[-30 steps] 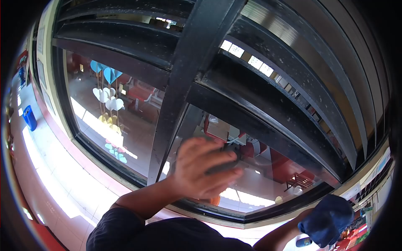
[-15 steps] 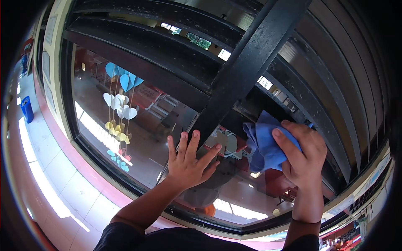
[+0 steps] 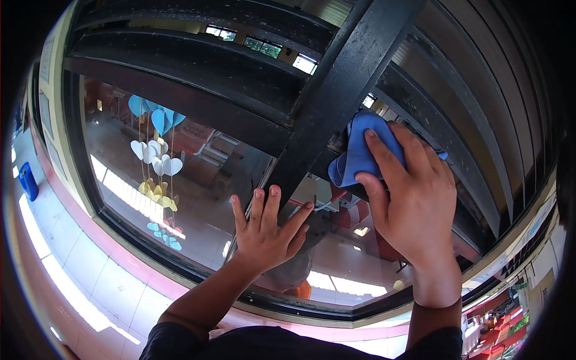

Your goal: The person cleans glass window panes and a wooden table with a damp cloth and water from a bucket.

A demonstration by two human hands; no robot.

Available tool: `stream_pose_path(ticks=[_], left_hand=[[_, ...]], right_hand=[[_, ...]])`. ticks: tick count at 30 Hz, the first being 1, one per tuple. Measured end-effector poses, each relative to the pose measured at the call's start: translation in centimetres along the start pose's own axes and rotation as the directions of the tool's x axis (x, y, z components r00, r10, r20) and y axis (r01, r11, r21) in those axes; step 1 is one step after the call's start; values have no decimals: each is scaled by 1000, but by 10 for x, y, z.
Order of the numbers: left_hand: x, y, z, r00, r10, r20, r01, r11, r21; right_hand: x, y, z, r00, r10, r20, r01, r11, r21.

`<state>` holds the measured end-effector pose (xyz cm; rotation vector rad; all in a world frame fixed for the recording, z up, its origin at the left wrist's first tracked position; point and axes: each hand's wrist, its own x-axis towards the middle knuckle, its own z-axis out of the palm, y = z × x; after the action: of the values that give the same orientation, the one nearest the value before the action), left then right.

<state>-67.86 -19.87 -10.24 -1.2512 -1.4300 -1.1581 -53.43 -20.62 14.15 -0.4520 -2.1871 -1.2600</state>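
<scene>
A dark window frame (image 3: pixel 336 90) with black slats (image 3: pixel 204 69) above and glass panes (image 3: pixel 222 180) below fills the view. My right hand (image 3: pixel 411 192) holds a blue cloth (image 3: pixel 363 150) against the slats and rail just right of the upright post. Its fingers press on the cloth and partly hide it. My left hand (image 3: pixel 264 231) lies with fingers spread at the foot of the post, beside the left pane, and holds nothing.
Behind the left pane hang strings of blue, white and yellow paper hearts (image 3: pixel 159 165). At the far left a blue bin (image 3: pixel 27 181) stands on the tiled floor (image 3: pixel 90 264). Red items (image 3: pixel 501 336) show at the lower right.
My right hand has moved up and slightly left with the cloth, which is now more bunched against the slats. My left hand has stayed at the post. The view has shifted a little.
</scene>
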Motion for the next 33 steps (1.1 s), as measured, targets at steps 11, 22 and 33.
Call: stream_pose_path(ticks=[11,22,33], left_hand=[[-1,0,-1,999,30,30,-31,999,22],[-2,2,2,999,45,29,-47,996,71],[-1,4,3,997,46,57,-50,995,81]], right_hand=[[15,-12,28,947,132,-294,-160,984,-75],[16,-22,24,963,243,-119,-247,969,-24],[8,-20,37,943,226,-245,-203,972,117]])
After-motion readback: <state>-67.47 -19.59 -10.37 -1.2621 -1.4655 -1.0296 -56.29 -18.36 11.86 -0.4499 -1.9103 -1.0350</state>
